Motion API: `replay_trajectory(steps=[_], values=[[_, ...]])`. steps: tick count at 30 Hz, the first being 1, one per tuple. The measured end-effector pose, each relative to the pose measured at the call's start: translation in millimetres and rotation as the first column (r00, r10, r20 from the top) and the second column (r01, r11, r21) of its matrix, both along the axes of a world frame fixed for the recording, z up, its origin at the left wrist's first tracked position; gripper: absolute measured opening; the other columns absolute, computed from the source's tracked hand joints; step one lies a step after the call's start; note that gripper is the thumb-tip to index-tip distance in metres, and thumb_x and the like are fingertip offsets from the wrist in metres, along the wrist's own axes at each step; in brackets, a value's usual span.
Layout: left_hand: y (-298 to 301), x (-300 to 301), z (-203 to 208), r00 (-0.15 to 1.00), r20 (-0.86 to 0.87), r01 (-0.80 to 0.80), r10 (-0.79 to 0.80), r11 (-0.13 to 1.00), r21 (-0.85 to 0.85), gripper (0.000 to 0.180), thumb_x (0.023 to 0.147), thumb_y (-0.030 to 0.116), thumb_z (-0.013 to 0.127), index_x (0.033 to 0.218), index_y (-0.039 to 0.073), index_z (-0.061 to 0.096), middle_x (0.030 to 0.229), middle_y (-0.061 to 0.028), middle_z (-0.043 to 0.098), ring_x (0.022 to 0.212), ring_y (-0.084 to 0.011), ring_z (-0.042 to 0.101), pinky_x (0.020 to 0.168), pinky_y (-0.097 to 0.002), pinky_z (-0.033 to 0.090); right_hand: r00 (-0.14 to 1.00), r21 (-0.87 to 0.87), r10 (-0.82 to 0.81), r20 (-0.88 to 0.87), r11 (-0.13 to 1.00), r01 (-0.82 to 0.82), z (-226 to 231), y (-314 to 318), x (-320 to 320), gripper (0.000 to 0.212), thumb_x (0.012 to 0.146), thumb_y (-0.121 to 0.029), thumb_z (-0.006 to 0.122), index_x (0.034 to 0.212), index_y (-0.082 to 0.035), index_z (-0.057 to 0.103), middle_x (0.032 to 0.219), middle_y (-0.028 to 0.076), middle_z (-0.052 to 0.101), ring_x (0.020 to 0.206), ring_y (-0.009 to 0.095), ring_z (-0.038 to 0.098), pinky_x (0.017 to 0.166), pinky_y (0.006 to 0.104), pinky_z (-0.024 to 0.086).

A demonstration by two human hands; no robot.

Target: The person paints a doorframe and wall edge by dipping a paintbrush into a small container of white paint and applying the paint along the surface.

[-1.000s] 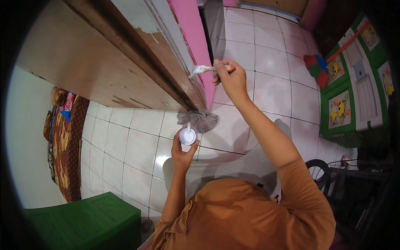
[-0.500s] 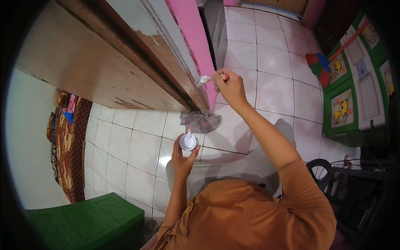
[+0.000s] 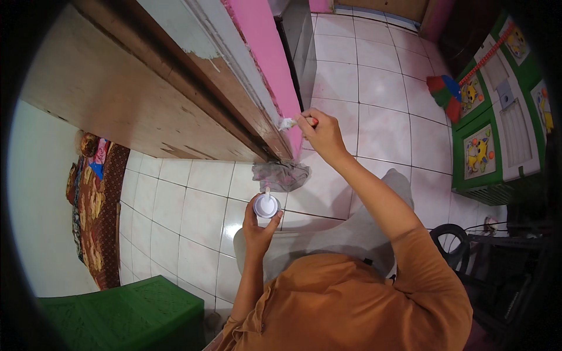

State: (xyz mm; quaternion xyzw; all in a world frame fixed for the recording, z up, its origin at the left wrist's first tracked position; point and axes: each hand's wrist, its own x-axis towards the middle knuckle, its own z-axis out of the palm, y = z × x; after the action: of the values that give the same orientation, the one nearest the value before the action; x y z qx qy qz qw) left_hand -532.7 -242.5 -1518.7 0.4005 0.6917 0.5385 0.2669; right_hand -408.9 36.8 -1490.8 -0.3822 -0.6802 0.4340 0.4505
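My right hand [image 3: 321,136] is closed around a small paintbrush [image 3: 287,124]. Its white-coated bristles meet the lower part of the door frame [image 3: 244,82], beside the pink wall edge [image 3: 264,55]. The frame is pale grey-white higher up, with bare brown wood along its inner side. Lower down, my left hand [image 3: 257,233] grips a small round tub of white paint [image 3: 266,206], fingers and thumb on opposite sides. A pale stick [image 3: 267,191] rests at the tub's far rim. Just beyond it, a crumpled grey cloth [image 3: 282,176] lies on the floor at the frame's foot.
A brown wooden door [image 3: 117,93] spans the upper left. White tiles [image 3: 202,213] cover the floor. A green box [image 3: 126,313] is at lower left, a patterned brown cloth [image 3: 100,216] at far left. On the right stand a green-and-white cabinet [image 3: 497,117] and a colourful broom [image 3: 445,96].
The brush in my right hand has moved slightly down the door frame. My left hand still holds the paint tub in nearly the same place. The whole view has shifted a little.
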Motion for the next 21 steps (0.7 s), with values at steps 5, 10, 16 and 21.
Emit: replay_trajectory(steps=[5, 10, 16, 21], values=[[0.9, 3.9, -2.9, 0.999, -0.037, -0.004, 0.004, 1.0, 0.013, 0.069, 0.087, 0.001, 0.085, 0.147, -0.004, 0.051, 0.133, -0.0122, 0.065, 0.124, -0.0218, 0.063, 0.111, -0.0369, 0.048, 0.975, 0.08, 0.063, -0.215, 0.996, -0.047, 65.3, 7.4, -12.4, 0.027, 0.099, -0.023, 0.076, 0.093, 0.003, 0.071, 0.067, 0.01, 0.067, 0.059, 0.015, 0.067, 0.061, 0.0314, 0.052], [1.1, 1.4, -1.3, 0.999, -0.036, 0.003, -0.003, 1.0, 0.019, 0.07, 0.086, 0.0, 0.085, 0.147, -0.003, 0.051, 0.132, -0.012, 0.065, 0.123, -0.0217, 0.064, 0.11, -0.0371, 0.048, 0.954, -0.044, -0.001, -0.299, 0.999, -0.013, 83.1, 4.2, 5.7, 0.027, 0.101, -0.024, 0.074, 0.095, 0.002, 0.071, 0.066, 0.007, 0.069, 0.06, 0.013, 0.07, 0.06, 0.029, 0.054], [1.1, 3.5, -10.5, 1.0, -0.028, 0.014, -0.014, 1.0, 0.009, 0.07, 0.086, 0.0, 0.085, 0.147, -0.003, 0.05, 0.132, -0.0119, 0.065, 0.123, -0.0214, 0.064, 0.11, -0.0373, 0.049, 0.997, -0.159, -0.044, -0.063, 0.987, 0.034, -31.5, 3.9, 17.0, 0.026, 0.101, -0.023, 0.074, 0.094, 0.002, 0.071, 0.064, 0.008, 0.066, 0.06, 0.013, 0.069, 0.059, 0.0296, 0.052], [6.3, 11.0, -18.4, 1.0, -0.012, 0.011, -0.011, 1.0, -0.002, 0.07, 0.087, 0.001, 0.086, 0.147, -0.003, 0.05, 0.132, -0.0121, 0.065, 0.123, -0.0217, 0.064, 0.109, -0.0375, 0.05, 0.999, -0.105, 0.005, 0.036, 0.995, -0.001, -59.5, 16.2, 2.3, 0.024, 0.103, -0.022, 0.073, 0.098, 0.002, 0.072, 0.069, 0.005, 0.068, 0.062, 0.009, 0.066, 0.058, 0.0268, 0.054]])
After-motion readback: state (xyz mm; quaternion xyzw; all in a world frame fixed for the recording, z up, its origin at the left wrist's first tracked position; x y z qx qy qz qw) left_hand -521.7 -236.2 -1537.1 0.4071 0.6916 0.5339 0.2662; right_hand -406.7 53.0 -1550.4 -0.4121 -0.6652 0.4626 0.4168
